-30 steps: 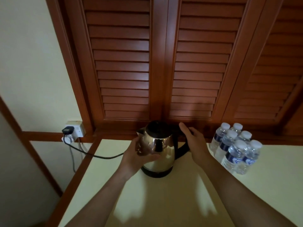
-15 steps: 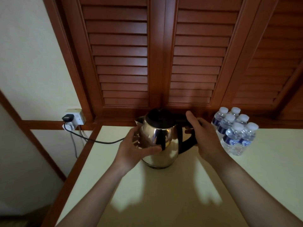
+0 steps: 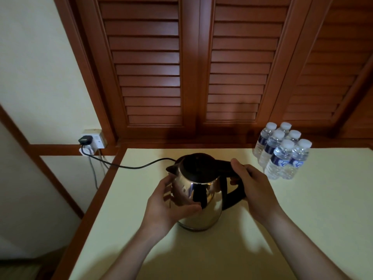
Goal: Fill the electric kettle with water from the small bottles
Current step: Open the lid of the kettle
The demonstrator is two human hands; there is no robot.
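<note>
Kettle held in both hands near the table's back edge, lid down, bottles unopened at the back right corner.
Risks, as a guess: the cord runs taut-ish from the wall socket off the table's left edge, so pulling the kettle forward could snag it or drag the base; pouring with the lid shut would spill water by a live plug. Left hand is half open, palm and thumb cupped on the steel body. Right hand is curled round the black handle, thumb on top near the lid. Small bottles stand clustered, well apart from both hands.
</note>
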